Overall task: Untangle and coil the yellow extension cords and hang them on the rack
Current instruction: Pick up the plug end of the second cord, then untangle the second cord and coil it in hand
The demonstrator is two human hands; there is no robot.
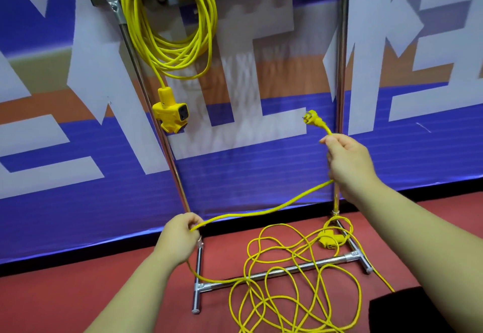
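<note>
A coiled yellow cord [170, 29] hangs from the top bar of the metal rack [341, 76], its socket block [171, 114] dangling below. A second yellow cord [287, 275] lies tangled on the red floor across the rack's base, with its own socket block [328, 241] near the right foot. My right hand [347, 163] grips this cord just behind its plug [315, 121], which sticks up to the left. My left hand [180, 238] pinches the same cord lower down. A slack span of cord [264, 211] runs between the two hands.
A blue, white and orange banner [261, 170] stands right behind the rack. The rack's base crossbar [285, 268] and two feet lie under the tangle. A dark object [397, 311] sits at the lower right by my right arm.
</note>
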